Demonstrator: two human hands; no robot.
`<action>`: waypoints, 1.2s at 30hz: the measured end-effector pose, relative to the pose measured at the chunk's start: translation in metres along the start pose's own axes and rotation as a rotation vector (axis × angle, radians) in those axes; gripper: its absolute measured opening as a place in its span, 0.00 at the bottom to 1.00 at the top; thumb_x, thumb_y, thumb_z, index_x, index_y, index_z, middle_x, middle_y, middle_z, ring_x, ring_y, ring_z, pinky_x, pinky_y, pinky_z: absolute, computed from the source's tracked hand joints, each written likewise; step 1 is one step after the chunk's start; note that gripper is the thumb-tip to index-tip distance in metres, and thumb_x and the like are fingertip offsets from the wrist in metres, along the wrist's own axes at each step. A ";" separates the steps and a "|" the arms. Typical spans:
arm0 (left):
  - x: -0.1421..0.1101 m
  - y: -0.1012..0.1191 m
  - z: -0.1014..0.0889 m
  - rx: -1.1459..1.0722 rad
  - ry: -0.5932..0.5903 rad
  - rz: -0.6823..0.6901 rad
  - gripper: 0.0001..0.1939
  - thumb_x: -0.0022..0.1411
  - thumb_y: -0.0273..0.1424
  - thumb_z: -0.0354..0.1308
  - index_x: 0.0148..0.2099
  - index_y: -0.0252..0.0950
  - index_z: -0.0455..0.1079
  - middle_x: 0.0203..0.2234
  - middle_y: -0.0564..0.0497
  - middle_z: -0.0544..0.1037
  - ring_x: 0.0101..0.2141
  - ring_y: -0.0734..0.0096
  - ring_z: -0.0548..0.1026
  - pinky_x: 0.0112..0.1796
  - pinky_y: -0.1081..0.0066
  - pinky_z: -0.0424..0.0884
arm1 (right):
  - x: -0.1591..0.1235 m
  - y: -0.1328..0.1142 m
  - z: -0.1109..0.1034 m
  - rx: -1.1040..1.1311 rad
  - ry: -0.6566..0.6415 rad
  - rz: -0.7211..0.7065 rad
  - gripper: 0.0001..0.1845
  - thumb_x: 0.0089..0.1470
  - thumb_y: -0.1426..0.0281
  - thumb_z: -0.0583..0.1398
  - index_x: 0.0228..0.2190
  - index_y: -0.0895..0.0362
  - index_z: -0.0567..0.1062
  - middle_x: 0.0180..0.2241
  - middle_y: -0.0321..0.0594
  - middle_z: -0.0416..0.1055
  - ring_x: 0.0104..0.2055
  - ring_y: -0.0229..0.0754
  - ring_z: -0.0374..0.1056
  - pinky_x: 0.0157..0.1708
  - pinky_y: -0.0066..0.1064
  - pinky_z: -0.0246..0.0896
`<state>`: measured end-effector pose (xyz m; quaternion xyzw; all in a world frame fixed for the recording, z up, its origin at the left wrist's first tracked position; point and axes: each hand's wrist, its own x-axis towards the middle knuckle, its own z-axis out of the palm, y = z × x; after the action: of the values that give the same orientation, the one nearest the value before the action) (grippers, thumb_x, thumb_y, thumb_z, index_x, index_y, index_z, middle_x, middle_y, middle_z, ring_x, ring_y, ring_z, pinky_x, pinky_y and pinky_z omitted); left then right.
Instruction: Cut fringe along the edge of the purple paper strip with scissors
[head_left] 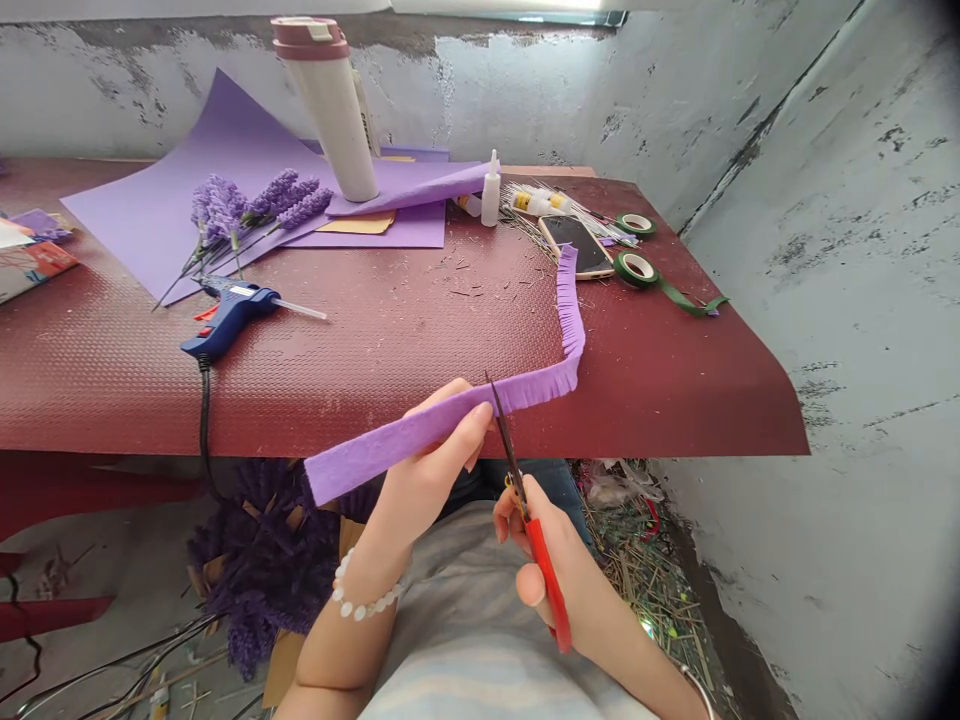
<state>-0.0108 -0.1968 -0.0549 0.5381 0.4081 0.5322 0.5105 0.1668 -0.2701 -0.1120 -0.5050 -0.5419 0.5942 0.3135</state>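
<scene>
My left hand pinches a long strip of purple felt, holding it near the middle. The strip's far part curves up across the table, with a finely fringed edge. My right hand is closed around red-handled scissors. Their thin dark blades point up and cross the strip's near edge, right beside my left fingers. A pearl-beaded bracelet circles my left wrist.
A dark red table holds a blue glue gun, purple felt sheets, purple felt lavender stems, a white tumbler, a glue bottle, a phone and green tape rolls. Lavender bunches lie below the table.
</scene>
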 end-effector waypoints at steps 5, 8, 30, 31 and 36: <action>0.000 -0.001 -0.002 0.015 -0.010 -0.013 0.22 0.82 0.40 0.62 0.32 0.41 0.66 0.24 0.57 0.67 0.27 0.70 0.66 0.33 0.66 0.65 | -0.001 -0.004 -0.004 -0.121 -0.003 0.125 0.28 0.69 0.38 0.64 0.37 0.46 0.62 0.29 0.32 0.68 0.28 0.46 0.67 0.27 0.35 0.58; 0.000 0.002 -0.002 0.077 -0.016 -0.022 0.23 0.81 0.41 0.62 0.31 0.41 0.66 0.25 0.56 0.68 0.27 0.69 0.67 0.33 0.66 0.65 | 0.000 -0.001 -0.005 -0.106 -0.007 0.057 0.29 0.70 0.35 0.62 0.38 0.46 0.64 0.33 0.35 0.72 0.31 0.48 0.71 0.28 0.35 0.61; -0.001 0.015 0.007 0.184 -0.019 -0.021 0.23 0.80 0.33 0.60 0.29 0.41 0.61 0.24 0.57 0.67 0.28 0.69 0.63 0.33 0.64 0.60 | 0.003 0.017 -0.002 -0.056 0.031 -0.087 0.58 0.37 0.11 0.53 0.41 0.49 0.69 0.36 0.37 0.75 0.33 0.46 0.66 0.35 0.39 0.63; 0.000 0.014 0.007 0.184 -0.016 -0.022 0.23 0.80 0.33 0.60 0.29 0.41 0.61 0.24 0.57 0.67 0.27 0.69 0.63 0.33 0.64 0.60 | 0.003 0.017 -0.002 -0.061 0.034 -0.086 0.58 0.37 0.11 0.53 0.41 0.49 0.69 0.36 0.37 0.75 0.33 0.46 0.66 0.35 0.39 0.63; 0.005 0.011 0.002 0.200 -0.041 -0.045 0.19 0.78 0.35 0.63 0.30 0.41 0.68 0.21 0.57 0.68 0.25 0.70 0.64 0.31 0.67 0.64 | 0.003 0.013 -0.003 -0.074 0.050 -0.077 0.57 0.37 0.11 0.53 0.39 0.50 0.69 0.32 0.32 0.70 0.30 0.42 0.59 0.31 0.36 0.57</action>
<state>-0.0095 -0.1941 -0.0437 0.5878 0.4605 0.4662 0.4744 0.1708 -0.2694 -0.1246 -0.5097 -0.5747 0.5484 0.3304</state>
